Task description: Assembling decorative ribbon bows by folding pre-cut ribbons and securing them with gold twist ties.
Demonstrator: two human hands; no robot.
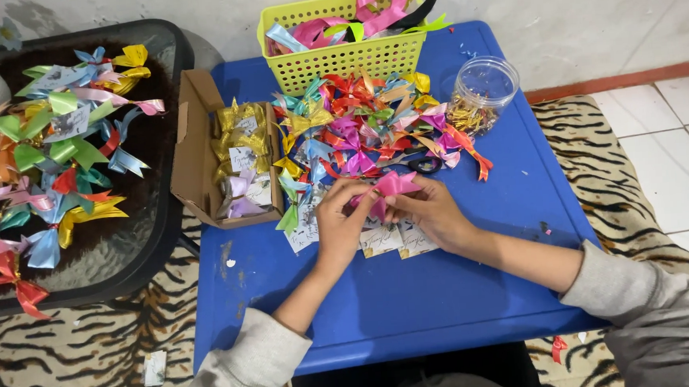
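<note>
Both hands pinch 1 pink bow. Left hand & right hand grip opposite ends, bow lying sideways between them over the table.

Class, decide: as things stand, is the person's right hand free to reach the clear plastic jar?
Probably not yet: the right hand and the left hand both hold a pink bow. The path to the jar looks open.
</note>
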